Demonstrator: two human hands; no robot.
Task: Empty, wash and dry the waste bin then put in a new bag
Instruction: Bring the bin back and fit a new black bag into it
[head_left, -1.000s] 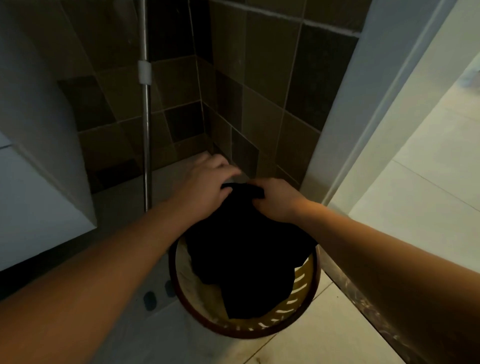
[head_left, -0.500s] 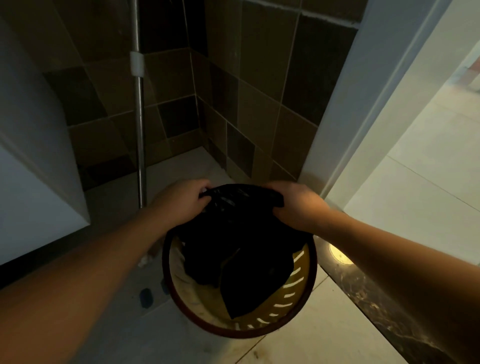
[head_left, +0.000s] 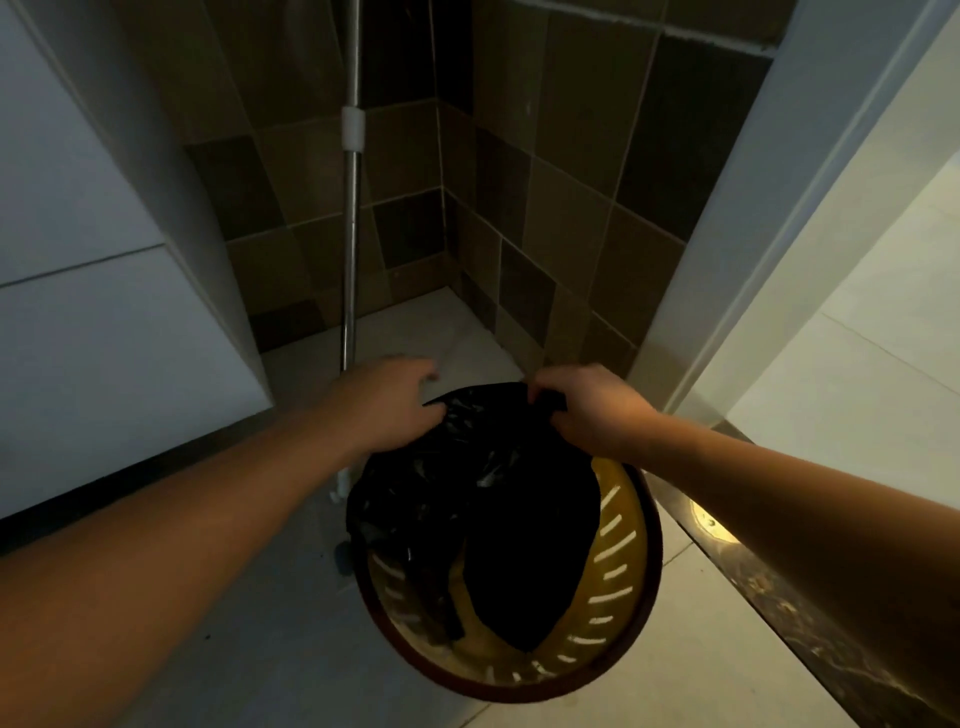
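A round yellow waste bin (head_left: 618, 587) with slotted walls and a dark brown rim stands on the tiled floor below me. A black plastic bag (head_left: 483, 509) hangs inside it, its mouth stretched over the far part of the rim. My left hand (head_left: 387, 410) holds the bag's edge at the far left of the rim, fingers curled over it. My right hand (head_left: 592, 410) pinches the bag's edge at the far right of the rim. The near part of the bin's inside shows bare yellow.
A metal mop pole (head_left: 352, 234) stands upright in the tiled corner just behind the bin. A white cabinet (head_left: 104, 312) is on the left. A white door frame (head_left: 753, 234) and a dark marble threshold (head_left: 779, 613) lie to the right, with a lighter floor beyond.
My hands have moved apart along the far rim, spreading the bag's mouth wider over it. The view has shifted, bringing the bin lower and more to the right.
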